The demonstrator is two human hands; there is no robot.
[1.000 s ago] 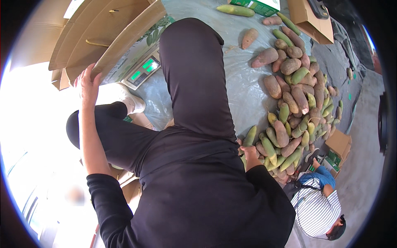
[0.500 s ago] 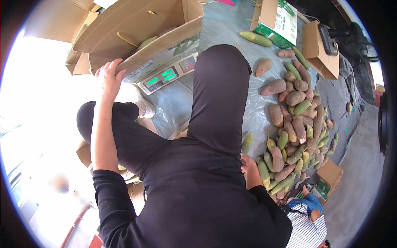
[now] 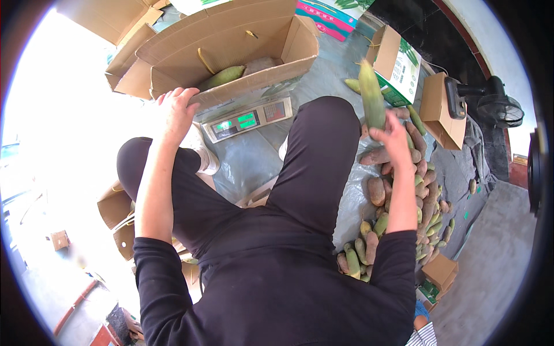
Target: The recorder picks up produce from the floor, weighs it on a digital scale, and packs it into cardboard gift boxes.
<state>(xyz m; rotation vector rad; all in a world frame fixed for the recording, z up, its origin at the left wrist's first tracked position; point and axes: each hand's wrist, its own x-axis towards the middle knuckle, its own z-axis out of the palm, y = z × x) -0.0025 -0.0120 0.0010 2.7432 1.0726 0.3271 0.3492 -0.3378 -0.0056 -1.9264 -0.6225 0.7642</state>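
Observation:
My right hand (image 3: 395,138) is closed around the lower end of a long green radish (image 3: 371,95), which points upward and away from me. It is lifted over the near-left edge of a pile of green radishes and brownish-pink roots (image 3: 377,191). My left hand (image 3: 178,112) grips the near rim of an open cardboard box (image 3: 265,78), fingers over the edge. Inside the box lie a green radish (image 3: 225,76) and a brownish root (image 3: 262,65). Underneath, a digital scale (image 3: 248,120) with green lit digits bears the box.
Right of the pile's far end stand a green-and-white carton (image 3: 398,66) and a brown box (image 3: 441,115) beside a black fan (image 3: 499,106). Pink-and-blue cartons (image 3: 330,17) sit at the back. Another person's striped sleeve (image 3: 424,334) shows at lower right.
My right hand has come up from beside my right hip and moved forward, now with a green radish in it. My left hand stays on the box rim. The whole view has shifted.

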